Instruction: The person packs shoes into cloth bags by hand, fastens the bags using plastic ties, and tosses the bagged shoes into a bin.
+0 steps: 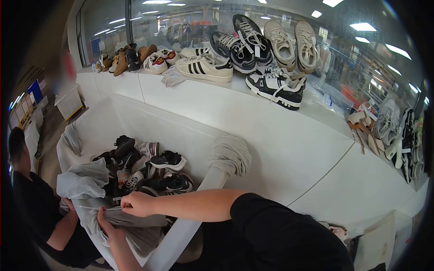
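Note:
Over the bin's near edge hangs a grey cloth (pixel 140 230). My left hand (pixel 108 226) is at this cloth, its thumb and fingers pinched on the cloth's edge. Just to the right, my right hand (pixel 135 204) is closed in a pinch, with a thin white string (pixel 97 207) running leftward from it past my left hand. A pile of shoes (pixel 131 171) lies in the white bin (pixel 176 124) just beyond both hands, among them a black shoe with a white sole (pixel 168 160).
A co-worker in black (pixel 34 203) stands at the left beside a light grey cloth (pixel 83 180). Bundled cloth (pixel 230 156) wraps the divider (pixel 192 221). Many shoes, including a black-and-white sneaker (pixel 278 88), line the ledge (pixel 199 88) by the glass.

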Motion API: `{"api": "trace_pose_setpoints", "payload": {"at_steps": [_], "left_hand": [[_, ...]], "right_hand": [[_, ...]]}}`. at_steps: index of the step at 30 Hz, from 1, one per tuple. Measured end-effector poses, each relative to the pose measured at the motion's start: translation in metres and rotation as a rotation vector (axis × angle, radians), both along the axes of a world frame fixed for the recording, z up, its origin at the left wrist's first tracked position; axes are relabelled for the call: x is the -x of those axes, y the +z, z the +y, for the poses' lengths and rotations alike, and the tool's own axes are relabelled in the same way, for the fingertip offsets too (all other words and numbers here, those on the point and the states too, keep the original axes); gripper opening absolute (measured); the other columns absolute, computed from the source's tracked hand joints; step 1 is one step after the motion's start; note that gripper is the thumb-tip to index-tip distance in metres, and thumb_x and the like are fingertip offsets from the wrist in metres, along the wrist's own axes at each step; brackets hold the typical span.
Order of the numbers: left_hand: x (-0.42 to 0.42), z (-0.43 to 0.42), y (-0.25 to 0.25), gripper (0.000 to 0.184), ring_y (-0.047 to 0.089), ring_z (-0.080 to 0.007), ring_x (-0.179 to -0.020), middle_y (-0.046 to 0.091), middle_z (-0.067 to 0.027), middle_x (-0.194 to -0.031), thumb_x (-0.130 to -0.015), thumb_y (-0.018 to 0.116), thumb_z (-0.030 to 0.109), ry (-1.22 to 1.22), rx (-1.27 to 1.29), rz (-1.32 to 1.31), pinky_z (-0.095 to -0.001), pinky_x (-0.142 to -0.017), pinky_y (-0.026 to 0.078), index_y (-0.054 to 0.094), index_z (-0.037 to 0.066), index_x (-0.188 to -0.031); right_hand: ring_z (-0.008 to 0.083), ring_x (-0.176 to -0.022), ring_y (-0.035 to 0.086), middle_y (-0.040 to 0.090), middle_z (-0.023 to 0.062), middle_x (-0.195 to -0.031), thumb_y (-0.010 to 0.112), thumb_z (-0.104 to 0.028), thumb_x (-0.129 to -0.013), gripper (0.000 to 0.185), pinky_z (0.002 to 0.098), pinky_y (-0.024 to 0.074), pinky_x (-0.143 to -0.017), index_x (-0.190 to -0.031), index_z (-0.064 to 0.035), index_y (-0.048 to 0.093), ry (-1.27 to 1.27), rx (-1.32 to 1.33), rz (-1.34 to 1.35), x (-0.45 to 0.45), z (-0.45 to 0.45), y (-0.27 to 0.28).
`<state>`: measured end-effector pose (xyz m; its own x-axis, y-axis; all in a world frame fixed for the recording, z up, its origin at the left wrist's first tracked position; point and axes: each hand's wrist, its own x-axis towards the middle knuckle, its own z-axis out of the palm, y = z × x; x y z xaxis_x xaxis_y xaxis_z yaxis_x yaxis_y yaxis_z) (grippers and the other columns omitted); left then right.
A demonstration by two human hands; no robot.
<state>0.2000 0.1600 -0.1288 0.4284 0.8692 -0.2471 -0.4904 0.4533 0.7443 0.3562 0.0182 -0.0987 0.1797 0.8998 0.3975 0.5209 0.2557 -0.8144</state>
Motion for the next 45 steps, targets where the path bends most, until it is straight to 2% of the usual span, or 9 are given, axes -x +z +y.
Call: {"api": "trace_pose_setpoints", "payload": {"at_steps": [8, 11, 17, 21, 25, 29, 30, 41, 45], "left_hand": [[0.006, 0.012, -0.003, 0.036, 0.059, -0.0203, -0.114, 0.063, -0.0035, -0.119, -0.093, 0.067, 0.037, -0.038, -0.086, -0.032, -0.039, -0.1, 0.046, 0.065, 0.01, -0.118], [0.0, 0.003, 0.005, 0.048, 0.057, -0.0209, -0.119, 0.061, -0.0065, -0.128, -0.093, 0.069, 0.038, 0.025, -0.334, 0.211, -0.0379, -0.102, 0.045, 0.062, 0.006, -0.128], [0.001, 0.013, -0.004, 0.067, 0.056, -0.034, -0.124, 0.058, -0.0168, -0.137, -0.088, 0.074, 0.043, 0.44, -1.823, 1.126, -0.0467, -0.107, 0.042, 0.054, 0.003, -0.138], [0.002, -0.021, 0.037, 0.066, 0.054, -0.0382, -0.125, 0.06, -0.0199, -0.132, -0.086, 0.074, 0.039, -0.118, -1.701, 1.358, -0.0455, -0.106, 0.042, 0.054, 0.005, -0.139], [-0.007, -0.001, -0.004, 0.048, 0.058, -0.0367, -0.118, 0.063, -0.0156, -0.124, -0.092, 0.07, 0.034, 0.07, -1.638, 1.078, -0.0436, -0.102, 0.044, 0.059, 0.003, -0.127], [0.002, 0.004, -0.004, 0.034, 0.063, -0.0235, -0.108, 0.066, -0.0054, -0.115, -0.103, 0.057, 0.042, -0.38, -0.112, 0.091, -0.0409, -0.095, 0.05, 0.061, 0.011, -0.117], [0.002, 0.004, 0.004, 0.032, 0.064, -0.0216, -0.104, 0.066, -0.0046, -0.112, -0.104, 0.054, 0.044, -0.318, -0.004, 0.039, -0.0403, -0.093, 0.052, 0.059, 0.014, -0.114], [0.008, -0.01, 0.016, 0.033, 0.062, -0.024, -0.108, 0.063, -0.0054, -0.118, -0.106, 0.049, 0.043, -0.2, 0.131, -0.103, -0.0426, -0.096, 0.051, 0.053, 0.013, -0.12], [0.005, -0.03, 0.036, 0.034, 0.061, -0.0227, -0.11, 0.062, -0.0016, -0.124, -0.105, 0.051, 0.042, -0.153, 0.138, -0.162, -0.0409, -0.097, 0.05, 0.053, 0.014, -0.124]], "right_hand": [[0.0399, -0.076, 0.067, 0.069, 0.0176, -0.079, 0.063, -0.017, -0.092, 0.016, 0.0488, 0.0518, -0.068, -0.088, -0.0023, 0.067, -0.256, -0.205, -0.163, -0.008, 0.006, -0.007], [0.0395, -0.078, 0.067, 0.07, 0.0178, -0.082, 0.062, -0.017, -0.092, 0.016, 0.0489, 0.0517, -0.069, -0.086, -0.0034, 0.067, -0.366, -0.044, -0.177, -0.022, 0.001, 0.008], [0.039, -0.088, 0.067, 0.069, 0.0154, -0.087, 0.059, -0.017, -0.093, 0.013, 0.0483, 0.0516, -0.074, -0.096, -0.0053, 0.064, -0.155, -0.041, -0.294, -0.026, 0.003, -0.004], [0.0373, -0.089, 0.067, 0.07, 0.0162, -0.09, 0.06, -0.017, -0.094, 0.014, 0.0471, 0.052, -0.074, -0.1, -0.0058, 0.065, -0.084, -0.069, -0.244, -0.022, 0.01, -0.011], [0.0356, -0.09, 0.067, 0.068, 0.0149, -0.095, 0.062, -0.018, -0.093, 0.016, 0.0466, 0.0523, -0.076, -0.104, -0.0063, 0.064, -0.086, 0.164, -0.185, -0.018, 0.002, -0.004], [0.0357, -0.089, 0.066, 0.064, 0.012, -0.1, 0.066, -0.018, -0.09, 0.022, 0.0463, 0.0523, -0.075, -0.11, -0.0089, 0.062, -0.071, -0.137, -0.226, 0.0, -0.007, 0.001], [0.0355, -0.089, 0.065, 0.063, 0.0114, -0.101, 0.067, -0.017, -0.089, 0.025, 0.0462, 0.0524, -0.074, -0.111, -0.0096, 0.062, 0.023, -0.181, -0.339, 0.005, -0.004, -0.002], [0.0286, -0.087, 0.065, 0.065, 0.0066, -0.098, 0.071, -0.016, -0.085, 0.016, 0.0414, 0.0546, -0.074, -0.099, -0.0082, 0.067, 0.138, -0.465, -0.557, 0.03, 0.006, -0.016], [0.0307, -0.086, 0.066, 0.066, 0.0093, -0.092, 0.069, -0.012, -0.089, 0.008, 0.041, 0.0536, -0.074, -0.092, -0.0049, 0.069, 0.133, -0.466, -0.253, 0.035, 0.002, -0.01]]}}
